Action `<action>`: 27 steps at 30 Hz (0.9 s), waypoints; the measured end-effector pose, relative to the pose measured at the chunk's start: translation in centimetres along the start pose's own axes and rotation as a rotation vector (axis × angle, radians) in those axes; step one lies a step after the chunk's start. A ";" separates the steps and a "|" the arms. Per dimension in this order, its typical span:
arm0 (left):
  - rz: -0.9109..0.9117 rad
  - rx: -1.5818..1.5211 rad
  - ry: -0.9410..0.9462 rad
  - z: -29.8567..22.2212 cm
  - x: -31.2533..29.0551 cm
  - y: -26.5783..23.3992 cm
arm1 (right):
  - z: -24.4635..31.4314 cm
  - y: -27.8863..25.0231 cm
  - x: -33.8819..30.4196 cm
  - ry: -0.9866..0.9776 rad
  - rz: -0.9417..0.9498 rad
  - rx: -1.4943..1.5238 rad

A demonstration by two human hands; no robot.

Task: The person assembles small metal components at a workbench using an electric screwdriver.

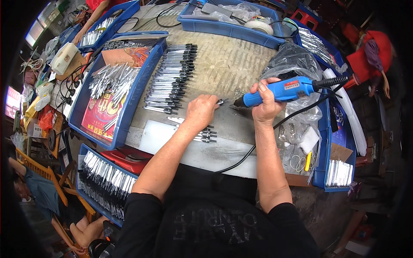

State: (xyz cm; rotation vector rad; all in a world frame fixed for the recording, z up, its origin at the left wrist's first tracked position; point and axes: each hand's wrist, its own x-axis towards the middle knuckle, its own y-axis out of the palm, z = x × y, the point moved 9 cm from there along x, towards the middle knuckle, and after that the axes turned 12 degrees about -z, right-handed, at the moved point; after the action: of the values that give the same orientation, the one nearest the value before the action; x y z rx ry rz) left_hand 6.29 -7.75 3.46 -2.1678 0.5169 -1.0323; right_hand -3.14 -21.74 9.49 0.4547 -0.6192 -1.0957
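In my right hand [266,103] is a blue corded electric screwdriver [290,89], its black nose pointing left and down toward the table. My left hand [200,112] is closed around a slim silver part with a dark end [222,102], which pokes out by the fingertips close to the screwdriver's tip. Whether the two touch I cannot tell. Beyond my left hand, a long row of silver rods with black ends [172,77] lies on the table. Several more such rods [205,136] lie under my left wrist, partly hidden. Small metal bits [239,92] are heaped behind the screwdriver's nose.
A blue tray [129,129] of silver strips stands left, another blue tray [232,31] with plastic bags at the back. The black cable [241,161] loops past my right forearm. Near the right edge lie a yellow-handled tool [308,161] and clear bags. Other people sit around.
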 end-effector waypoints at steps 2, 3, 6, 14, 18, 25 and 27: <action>-0.018 -0.015 -0.011 0.2 0.1 -0.2 | 0.4 -0.9 0.2 -0.028 -0.046 -0.008; -0.011 -0.022 -0.014 0.3 0.1 -0.2 | 0.4 -1.3 0.4 -0.045 -0.070 -0.027; -0.003 -0.016 -0.010 0.2 0.2 -0.3 | -0.1 -2.4 0.6 -0.028 -0.097 -0.003; -0.018 0.007 0.042 -0.2 0.0 -0.3 | 0.0 -2.6 0.9 -0.031 -0.098 0.021; 0.018 0.043 0.056 -0.5 -0.1 0.3 | 0.3 -2.6 1.0 -0.027 -0.101 0.037; 0.047 0.107 0.072 -0.5 -0.1 0.8 | 0.2 -2.8 1.0 -0.023 -0.097 0.040; 0.050 0.096 0.057 -0.4 0.1 0.8 | 0.2 -2.8 1.0 -0.021 -0.096 0.038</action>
State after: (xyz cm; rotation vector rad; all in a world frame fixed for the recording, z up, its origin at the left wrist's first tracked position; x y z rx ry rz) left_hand 5.97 -8.54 3.10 -2.0371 0.5341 -1.0727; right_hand -4.80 -23.76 8.12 0.5106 -0.6426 -1.1824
